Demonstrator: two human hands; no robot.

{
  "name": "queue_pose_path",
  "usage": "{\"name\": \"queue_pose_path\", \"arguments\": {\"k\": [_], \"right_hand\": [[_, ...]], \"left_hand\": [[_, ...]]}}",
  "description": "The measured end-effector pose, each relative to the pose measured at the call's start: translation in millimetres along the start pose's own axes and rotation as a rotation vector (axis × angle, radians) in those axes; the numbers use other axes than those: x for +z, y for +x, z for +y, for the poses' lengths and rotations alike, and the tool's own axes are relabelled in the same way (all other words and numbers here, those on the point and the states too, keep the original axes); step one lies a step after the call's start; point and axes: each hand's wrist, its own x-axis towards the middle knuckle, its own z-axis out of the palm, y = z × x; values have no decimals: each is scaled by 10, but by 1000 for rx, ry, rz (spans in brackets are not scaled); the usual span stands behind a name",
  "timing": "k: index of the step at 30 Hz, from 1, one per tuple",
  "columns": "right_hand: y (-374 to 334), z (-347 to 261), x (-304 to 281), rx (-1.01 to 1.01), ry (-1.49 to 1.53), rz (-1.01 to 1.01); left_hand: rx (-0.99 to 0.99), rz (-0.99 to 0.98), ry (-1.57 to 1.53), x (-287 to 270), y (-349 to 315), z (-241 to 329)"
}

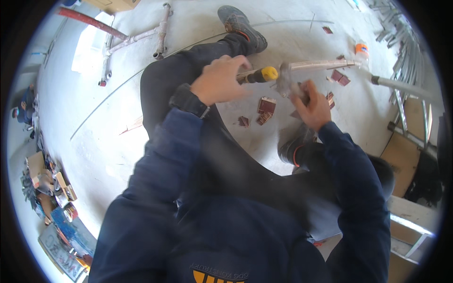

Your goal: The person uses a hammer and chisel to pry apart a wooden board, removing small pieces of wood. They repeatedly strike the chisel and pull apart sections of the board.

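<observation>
My left hand [221, 80] grips a tool with a yellow and black handle [257, 75]. Its blurred grey head [284, 80] is by my right hand [311, 104]. My right hand is closed around a small piece that is blurred and partly hidden by the fingers. A long pale pipe [321, 64] runs to the right just behind both hands. Several reddish-brown broken pieces [265, 106] lie on the concrete floor [94, 127] under the hands. A dark watch [188, 100] sits on my left wrist. My legs in dark trousers and boots stretch out on the floor.
A plastic bottle with an orange cap [362, 49] stands at the upper right near metal rods [401, 42]. White pipe fittings [137, 40] and a red pipe [92, 21] lie at the upper left. Boxes and scraps [49, 188] pile at the left. Wooden boards [406, 151] lie at the right.
</observation>
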Motion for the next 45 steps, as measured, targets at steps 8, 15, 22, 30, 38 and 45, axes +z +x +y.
{"name": "queue_pose_path", "arguments": {"k": [8, 15, 22, 30, 38, 45], "right_hand": [[-135, 95, 363, -55, -532, -679], [236, -713, 236, -43, 339, -75], [461, -1173, 662, 204, 1109, 74], [545, -974, 536, -45, 841, -204], [506, -981, 271, -77, 959, -439], [353, -1083, 285, 223, 1088, -384]], "left_hand": [[-127, -459, 332, 82, 275, -334], [3, -598, 74, 132, 493, -448], [-14, -705, 91, 177, 558, -468], [72, -639, -14, 182, 528, -526], [-6, -653, 27, 147, 524, -436], [1, -591, -4, 154, 494, -464]]}}
